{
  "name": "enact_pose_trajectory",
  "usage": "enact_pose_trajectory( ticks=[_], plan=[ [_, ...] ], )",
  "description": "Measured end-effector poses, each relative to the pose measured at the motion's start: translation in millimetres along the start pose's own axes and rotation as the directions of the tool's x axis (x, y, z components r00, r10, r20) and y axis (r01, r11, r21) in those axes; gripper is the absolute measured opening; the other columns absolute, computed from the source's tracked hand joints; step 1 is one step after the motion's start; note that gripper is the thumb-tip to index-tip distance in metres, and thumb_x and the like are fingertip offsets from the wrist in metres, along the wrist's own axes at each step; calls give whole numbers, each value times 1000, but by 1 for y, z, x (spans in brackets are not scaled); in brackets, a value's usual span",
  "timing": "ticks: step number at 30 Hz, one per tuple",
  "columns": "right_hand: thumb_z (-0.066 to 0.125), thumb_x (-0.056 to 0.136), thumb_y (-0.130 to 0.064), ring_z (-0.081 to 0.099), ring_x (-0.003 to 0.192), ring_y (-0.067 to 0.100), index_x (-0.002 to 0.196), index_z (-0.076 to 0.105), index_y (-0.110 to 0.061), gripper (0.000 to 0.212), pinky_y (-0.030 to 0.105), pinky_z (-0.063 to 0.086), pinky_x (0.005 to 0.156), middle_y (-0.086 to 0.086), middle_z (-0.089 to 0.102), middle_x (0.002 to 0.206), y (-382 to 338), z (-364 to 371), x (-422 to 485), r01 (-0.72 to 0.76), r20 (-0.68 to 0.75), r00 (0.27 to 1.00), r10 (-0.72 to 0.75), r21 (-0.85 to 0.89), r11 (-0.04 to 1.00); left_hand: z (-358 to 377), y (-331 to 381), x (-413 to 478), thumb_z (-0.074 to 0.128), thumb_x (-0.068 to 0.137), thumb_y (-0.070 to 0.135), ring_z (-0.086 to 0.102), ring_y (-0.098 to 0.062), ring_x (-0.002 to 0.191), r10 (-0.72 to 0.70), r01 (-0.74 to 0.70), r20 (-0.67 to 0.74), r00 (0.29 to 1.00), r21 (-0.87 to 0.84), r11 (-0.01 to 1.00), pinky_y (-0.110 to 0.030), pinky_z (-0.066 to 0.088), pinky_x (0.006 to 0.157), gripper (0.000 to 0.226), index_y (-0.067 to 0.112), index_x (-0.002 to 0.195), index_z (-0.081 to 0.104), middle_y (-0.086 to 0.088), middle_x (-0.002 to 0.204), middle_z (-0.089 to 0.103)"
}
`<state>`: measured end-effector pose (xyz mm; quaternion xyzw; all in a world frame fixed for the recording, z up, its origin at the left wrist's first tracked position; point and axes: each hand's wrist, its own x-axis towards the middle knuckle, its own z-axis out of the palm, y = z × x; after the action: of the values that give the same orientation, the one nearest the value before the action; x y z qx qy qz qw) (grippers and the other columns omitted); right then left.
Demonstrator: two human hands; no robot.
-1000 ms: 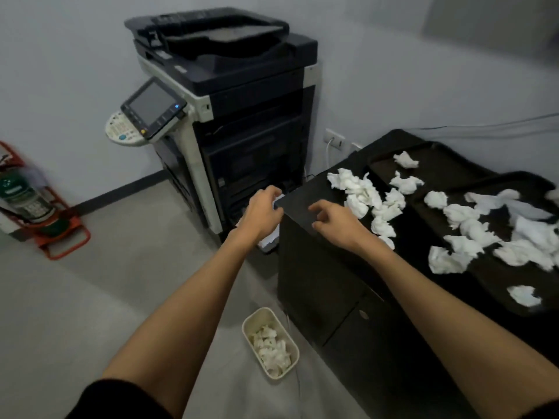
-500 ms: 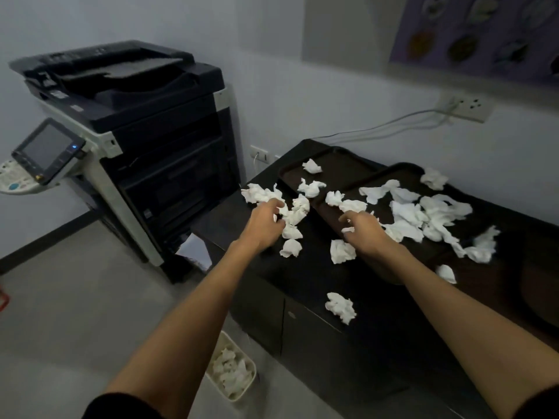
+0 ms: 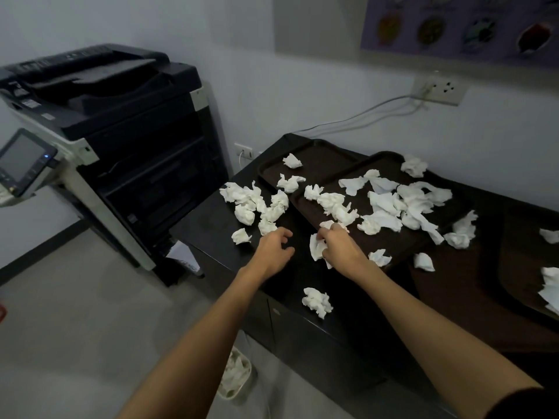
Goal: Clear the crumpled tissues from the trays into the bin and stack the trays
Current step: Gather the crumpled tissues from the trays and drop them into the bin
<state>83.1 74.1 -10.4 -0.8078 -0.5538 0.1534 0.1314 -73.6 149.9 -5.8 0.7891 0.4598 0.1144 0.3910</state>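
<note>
Left of the tray [image 3: 305,216] stands a copier [image 3: 121,140]. At the tray's near edge our right hand [image 3: 341,249] grips a tissue [image 3: 316,247]; our left hand [image 3: 273,251] hangs loosely curled, empty.

Dim room, flat cool light, shadows soft. The black cabinet [image 3: 208,225] swallows its own detail, while the white tissues [image 3: 384,204] on it nearly bleach out. Left of the cabinet the copier [image 3: 127,140] bows with the wide lens; above the cabinet the poster [image 3: 459,25] is blurred.
</note>
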Motion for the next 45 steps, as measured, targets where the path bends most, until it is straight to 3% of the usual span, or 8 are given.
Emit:
enact_pose_trajectory(
  ticks=[5, 11, 15, 19, 27, 31, 36, 45],
  plan=[
    [42, 84, 6, 63, 88, 24, 104, 66, -9, 34, 29, 50, 77, 11, 66, 99, -4, -4, -2, 0, -90, 996, 16, 175, 985, 3, 3, -4, 63, 88, 22, 56, -17, 101, -41, 41, 5, 999, -124, 991, -24, 42, 83, 42, 15, 128, 51, -5, 118, 57],
    [50, 87, 4, 52, 66, 3, 102, 66, -16, 30, 1, 39, 58, -2, 57, 76, -23, -35, -22, 48, -130, 991, 26, 537, 842, -2, 19, -17, 55, 87, 56, 62, -19, 105, -154, 174, 82, 985, -498, 850, -39, 56, 82, 52, 24, 128, 49, 3, 116, 60],
    [53, 88, 1, 58, 73, 16, 103, 66, -15, 26, 28, 54, 74, 4, 58, 80, -33, -42, -27, 40, -96, 995, 37, 697, 716, -3, 30, -27, 52, 90, 54, 66, -25, 98, -76, 269, 304, 950, -667, 694, -44, 56, 85, 43, 28, 124, 51, 2, 105, 66],
    [45, 88, 10, 64, 82, 19, 104, 64, -11, 32, 38, 57, 83, 7, 59, 87, -32, -41, -31, -12, -2, 1000, 23, 826, 563, 1, 32, -29, 58, 94, 19, 70, -24, 90, -34, 234, 258, 965, -804, 547, -34, 58, 80, 30, 10, 122, 54, -14, 106, 68],
    [69, 83, -28, 51, 86, 9, 115, 60, -30, 33, 20, 43, 81, 0, 50, 103, -10, -3, -62, 101, 151, 977, -148, 278, 955, -4, 0, -32, 53, 92, -5, 63, -23, 93, -210, 169, 87, 974, -895, 413, -19, 58, 67, 33, -3, 125, 54, -17, 111, 59],
    [72, 76, -36, 38, 108, 18, 123, 54, -35, 50, 31, 41, 98, -3, 33, 111, -8, 16, -76, 151, 288, 939, -187, 142, 978, -3, -15, -43, 58, 91, -1, 65, -18, 87, -247, 189, 85, 965, -880, 436, -16, 55, 64, 31, 2, 121, 58, -13, 104, 65],
    [66, 82, -16, 45, 106, 20, 116, 61, -26, 35, 25, 42, 87, -1, 37, 108, -6, 20, -73, 153, 289, 938, -190, 144, 978, 1, -19, -51, 60, 90, 1, 55, -8, 61, -241, 221, 103, 965, -817, 533, -15, 48, 54, 31, 3, 121, 60, -3, 82, 63],
    [67, 77, -13, 49, 85, 13, 97, 65, -17, 20, 11, 35, 67, -1, 44, 96, -10, 13, -59, 199, 234, 939, -252, 227, 953, -5, -11, -60, 61, 83, -13, 64, -24, 97, -256, 200, 73, 964, -834, 514, -23, 58, 77, 48, 3, 128, 54, -20, 116, 64]
  ],
)
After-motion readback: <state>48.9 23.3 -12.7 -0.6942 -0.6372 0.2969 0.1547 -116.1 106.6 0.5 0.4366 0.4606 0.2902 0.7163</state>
